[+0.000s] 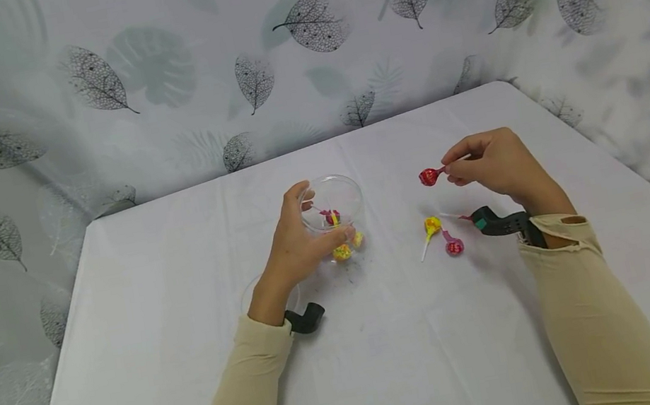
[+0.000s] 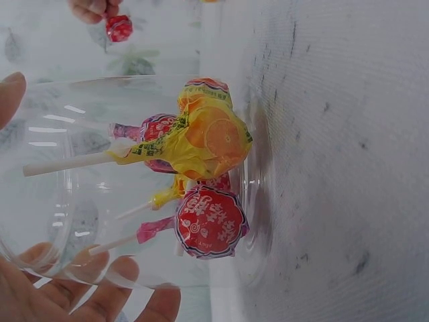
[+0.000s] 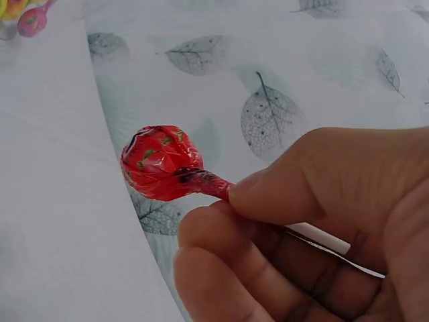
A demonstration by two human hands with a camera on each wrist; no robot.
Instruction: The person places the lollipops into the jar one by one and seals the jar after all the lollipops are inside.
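Note:
My left hand (image 1: 300, 244) grips a clear round container (image 1: 356, 206) by its side, the fingers and thumb curled round the wall. Inside it stand several wrapped lollipops, among them a yellow one (image 2: 213, 142) and a red one with pink edging (image 2: 211, 223), sticks toward the mouth. Off to the right and above the table, my right hand (image 1: 503, 167) pinches the stick of a red lollipop (image 3: 159, 163) between thumb and fingers. Its wrapped head points left, toward the container. Part of its stick is hidden by the fingers.
On the white table (image 1: 391, 363), below my right hand, lie a yellow lollipop (image 1: 432, 225) and a pink one (image 1: 454, 247). A third is partly covered by the wrist camera (image 1: 492, 222). Behind my left wrist shows a clear round rim (image 1: 297, 299). Leaf-patterned cloth (image 1: 174, 149) hangs behind.

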